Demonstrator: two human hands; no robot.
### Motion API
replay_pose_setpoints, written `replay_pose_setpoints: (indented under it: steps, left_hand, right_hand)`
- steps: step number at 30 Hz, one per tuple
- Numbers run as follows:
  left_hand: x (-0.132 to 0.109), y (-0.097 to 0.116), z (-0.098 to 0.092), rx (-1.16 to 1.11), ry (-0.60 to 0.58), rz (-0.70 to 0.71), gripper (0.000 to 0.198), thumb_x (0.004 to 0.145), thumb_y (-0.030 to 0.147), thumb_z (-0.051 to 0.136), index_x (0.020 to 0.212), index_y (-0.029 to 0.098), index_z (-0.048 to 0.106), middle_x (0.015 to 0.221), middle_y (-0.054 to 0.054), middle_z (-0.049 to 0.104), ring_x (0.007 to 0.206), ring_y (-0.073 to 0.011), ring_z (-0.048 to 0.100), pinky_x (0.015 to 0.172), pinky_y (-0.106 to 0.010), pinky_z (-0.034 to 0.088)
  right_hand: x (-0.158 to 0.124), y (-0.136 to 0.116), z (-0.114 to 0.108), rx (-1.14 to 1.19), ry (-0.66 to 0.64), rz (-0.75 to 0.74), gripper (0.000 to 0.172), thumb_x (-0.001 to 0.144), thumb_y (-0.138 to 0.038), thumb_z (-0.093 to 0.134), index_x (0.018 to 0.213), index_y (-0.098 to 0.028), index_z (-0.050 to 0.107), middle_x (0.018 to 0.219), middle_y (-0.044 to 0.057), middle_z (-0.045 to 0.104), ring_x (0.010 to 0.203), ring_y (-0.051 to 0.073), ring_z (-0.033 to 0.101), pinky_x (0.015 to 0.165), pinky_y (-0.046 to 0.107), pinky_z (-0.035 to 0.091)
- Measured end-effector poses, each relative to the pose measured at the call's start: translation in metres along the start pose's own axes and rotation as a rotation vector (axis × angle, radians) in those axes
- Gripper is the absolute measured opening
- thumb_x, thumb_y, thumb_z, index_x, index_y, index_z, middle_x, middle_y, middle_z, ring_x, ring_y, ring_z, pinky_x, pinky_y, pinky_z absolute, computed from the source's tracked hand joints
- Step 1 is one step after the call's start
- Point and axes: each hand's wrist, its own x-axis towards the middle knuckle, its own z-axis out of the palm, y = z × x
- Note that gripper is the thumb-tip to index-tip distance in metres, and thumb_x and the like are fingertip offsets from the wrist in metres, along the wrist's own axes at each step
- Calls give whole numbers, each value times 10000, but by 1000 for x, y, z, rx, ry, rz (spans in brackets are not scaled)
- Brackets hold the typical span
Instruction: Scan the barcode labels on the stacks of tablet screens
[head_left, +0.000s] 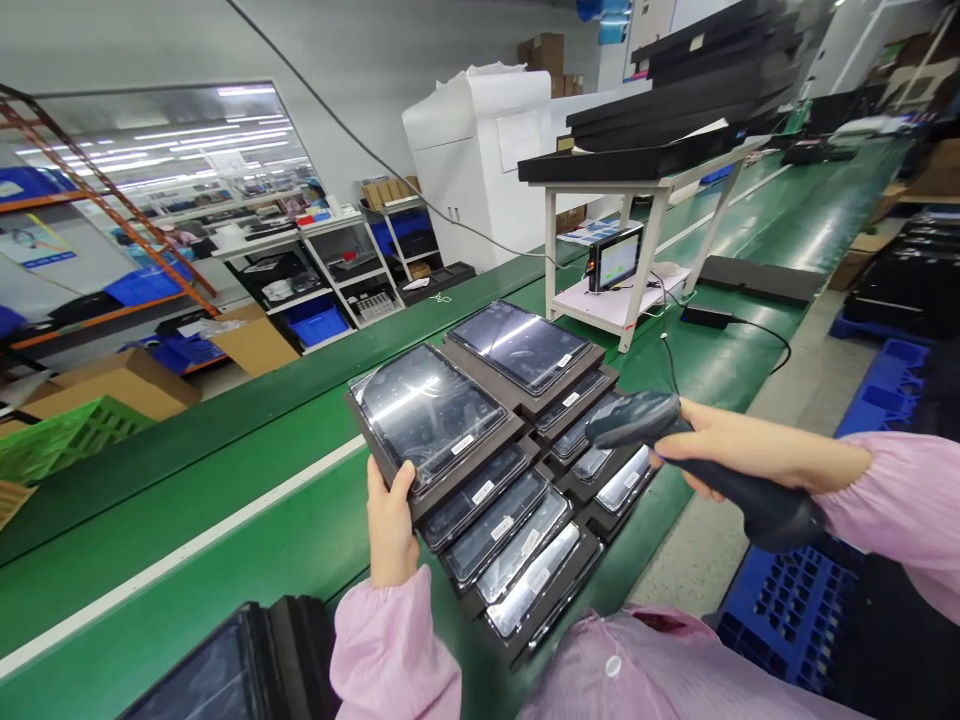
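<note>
Several black foam trays [512, 428] overlap like steps, holding two rows of dark, glossy tablet-like panels with small white labels. My left hand [391, 515] grips the left edge of the uppermost tray, its thumb on top beside the nearer large panel [427, 410]. The other fingers are partly hidden under the edge. My right hand [694, 440] is wrapped round a dark handheld barcode scanner [637, 418]. The scanner's head points left, above the right-hand row of panels, and covers part of them.
The trays rest on a long green work surface [300, 450] with a white line. Beyond them stands a white rack [589, 190] with stacked black trays above and a lit screen [619, 260] below. More dark panels [202, 670] lie at lower left. Blue pallets [795, 610] are at right.
</note>
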Motion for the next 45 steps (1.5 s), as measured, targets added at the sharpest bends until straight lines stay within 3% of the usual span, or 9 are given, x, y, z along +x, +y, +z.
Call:
replay_pose_setpoints:
  steps: [5,10,19,25,29,38,45]
  left_hand:
    - [3,-7,-1,-19,-30,39,506,682,323,655,1173,252,553,1137,-9,611,981,-155,552,869,-263,407]
    - [3,-8,-2,-7,-53,65,474,699,306,634,1159,237,543,1136,-19,611,981,-155,552,889,-275,401]
    - [2,-9,-1,5,-58,79,506,709,303,626,1194,217,512,1169,-42,602,1011,-177,553,900,-287,408]
    - [2,-10,-2,7,-63,82,531,719,303,624,1226,212,496,1201,-49,590,1050,-189,547,931,-298,400]
    - [2,-10,-2,16,-59,72,544,729,304,620,1250,210,492,1222,-53,586,1071,-196,545,940,-303,401]
    - [2,-6,-1,13,-37,44,519,708,317,640,1208,225,531,1189,-40,605,1054,-193,552,917,-291,416]
    - [-1,-1,1,12,-5,23,517,695,315,655,1199,249,558,1147,-9,610,969,-149,549,834,-239,415]
  right_hand:
    - [-12,0,65,31,-239,2,341,759,-258,534,1063,-208,387,564,-49,553,438,132,522,388,206,376]
    - [-5,-2,96,3,-246,30,378,793,-229,484,1145,-223,348,396,-92,465,389,148,493,364,186,335]
    - [-15,-12,101,-25,-187,67,376,812,-214,475,1163,-186,347,391,-80,471,374,126,450,349,176,333]
    - [-10,7,102,-10,-203,76,448,794,-167,485,1215,-185,335,465,-73,503,410,125,492,353,171,347]
    - [-7,17,102,-24,-196,113,558,798,-131,464,1314,-171,257,399,-101,449,370,131,468,332,172,332]
    - [-8,21,92,52,-275,80,662,807,-137,456,1393,-166,150,412,-110,458,376,124,462,332,167,331]
    - [-9,25,78,84,-334,14,702,750,-106,473,1383,-144,171,470,-118,473,357,107,467,336,173,361]
